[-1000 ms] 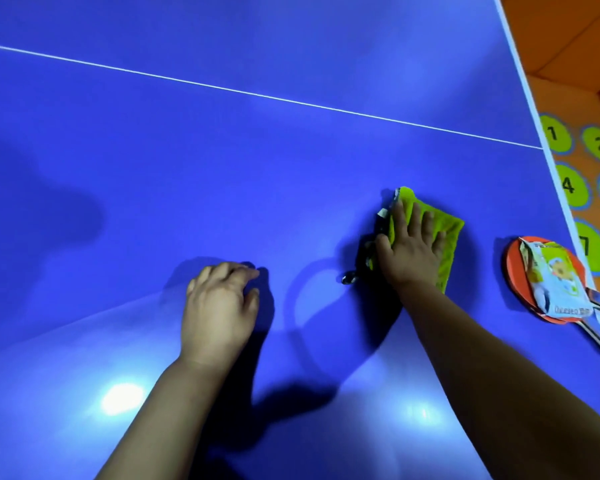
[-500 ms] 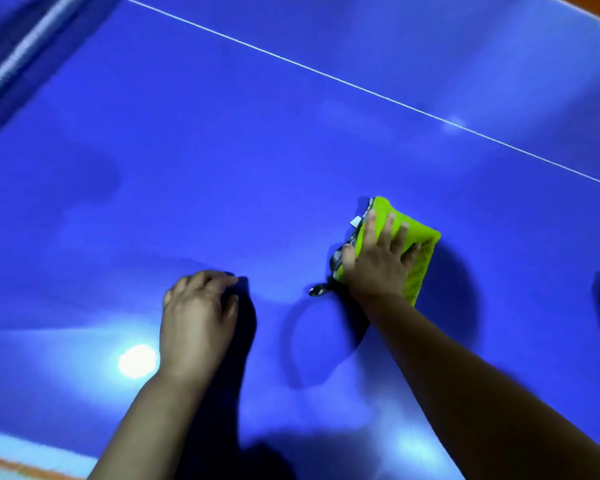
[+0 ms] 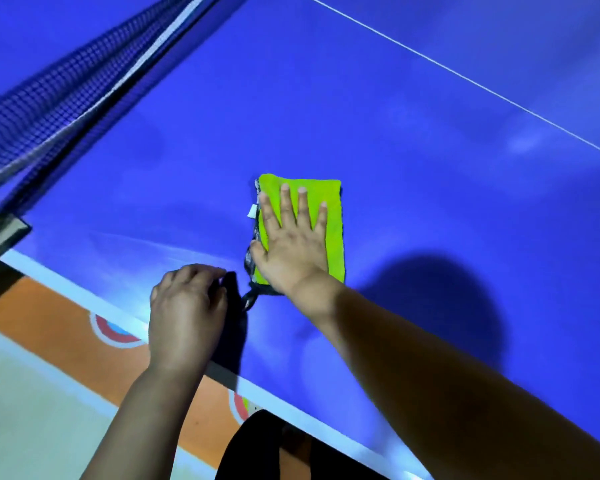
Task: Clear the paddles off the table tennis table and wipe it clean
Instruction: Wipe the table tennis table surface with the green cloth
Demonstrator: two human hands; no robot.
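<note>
A folded lime-green cloth (image 3: 328,202) with a dark patterned edge and a small hanging loop lies flat on the blue table tennis table (image 3: 378,116). My right hand (image 3: 291,237) presses on it with straight, spread fingers. My left hand (image 3: 187,313) rests on the table near its white side edge, just left of the cloth, with its fingers curled under and nothing in them. No paddle is in view.
The dark net (image 3: 49,91) with its white top band runs along the upper left, ending at a black post clamp (image 3: 0,233). A white centre line (image 3: 465,77) crosses the table at the upper right. Orange and pale floor (image 3: 32,393) lies below the table edge.
My view and both hands have shifted left toward the net and the side edge. My right hand has slid the cloth along with it. The red paddle at the right has left the view.
</note>
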